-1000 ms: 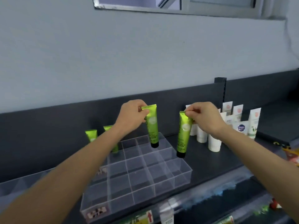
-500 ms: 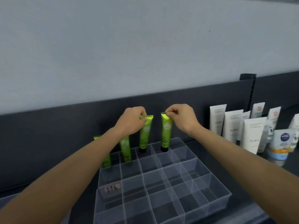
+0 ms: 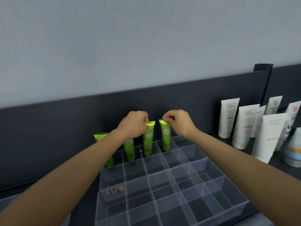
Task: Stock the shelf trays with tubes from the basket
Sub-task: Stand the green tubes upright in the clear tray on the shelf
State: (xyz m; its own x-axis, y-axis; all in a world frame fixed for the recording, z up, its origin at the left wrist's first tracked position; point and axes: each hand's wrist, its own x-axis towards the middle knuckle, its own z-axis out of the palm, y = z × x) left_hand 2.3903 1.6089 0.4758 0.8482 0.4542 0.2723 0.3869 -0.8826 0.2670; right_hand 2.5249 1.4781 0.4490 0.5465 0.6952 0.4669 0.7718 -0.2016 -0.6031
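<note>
A clear divided tray (image 3: 210,183) sits on the dark shelf. Its back row holds several green tubes standing cap down. My left hand (image 3: 134,126) pinches the top of one green tube (image 3: 148,139), whose cap is down in a back-row cell. Just to its right, my right hand (image 3: 178,122) pinches the crimped top of another green tube (image 3: 165,136), also standing in a back-row cell. Two more green tubes (image 3: 129,150) stand to the left, partly hidden by my left forearm. The basket is out of view.
White tubes (image 3: 228,118) and other cosmetics stand in a group on the shelf at the right. A dark back panel (image 3: 65,124) rises behind the tray, with a pale wall above. A second clear tray's corner (image 3: 6,203) shows at lower left.
Both hands have brought their green tubes from above the tray's front down into neighbouring back-row cells. The view has moved closer and to the left.
</note>
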